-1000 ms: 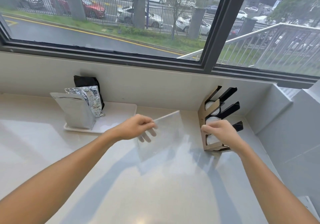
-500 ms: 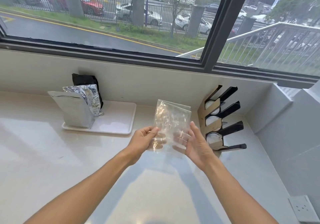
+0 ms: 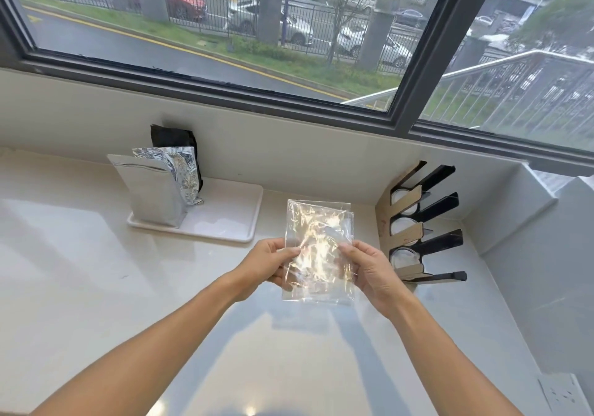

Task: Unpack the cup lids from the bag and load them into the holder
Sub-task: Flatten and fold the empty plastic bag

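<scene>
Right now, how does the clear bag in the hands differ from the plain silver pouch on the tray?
The clear bag is see-through, crinkled and flat; the silver pouch is opaque, smooth and bulkier. The clear bag is held above the counter, pinched by the left hand and right hand; the silver pouch stands upright, untouched, on the white tray. Both are rectangular flexible packaging.

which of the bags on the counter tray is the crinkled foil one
The crumpled foil bag, standing in the middle on the white tray. The smooth matte silver pouch stands before it, the black bag behind.
</scene>
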